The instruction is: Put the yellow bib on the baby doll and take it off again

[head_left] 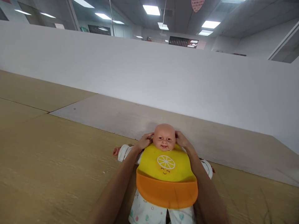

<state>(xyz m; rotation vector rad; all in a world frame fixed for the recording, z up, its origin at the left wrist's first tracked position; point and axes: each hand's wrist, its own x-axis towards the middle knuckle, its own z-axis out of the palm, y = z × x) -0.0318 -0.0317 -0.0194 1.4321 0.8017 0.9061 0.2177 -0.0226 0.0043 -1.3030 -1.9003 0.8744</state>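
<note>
A baby doll (pixel 164 132) lies on its back with its face up, in white patterned clothes (pixel 149 210). Over its chest is a yellow bib (pixel 151 165) with a lemon-slice face and an orange catch pocket (pixel 167 193) along the bottom. My left hand (pixel 145 141) is closed at one side of the doll's neck, on the bib's neck band. On the other side, my right hand (pixel 182 139) is closed on the band in the same way. The doll's head and neck hide some of my fingertips and the band's ends.
Beneath the doll is a tan wood-look surface (pixel 58 161), with a grey-white strip (pixel 112 112) beyond its head. A low white wall (pixel 140 71) rises behind, topped by glass panes (pixel 130 18) reflecting ceiling lights. The doll's arms stretch out to both sides.
</note>
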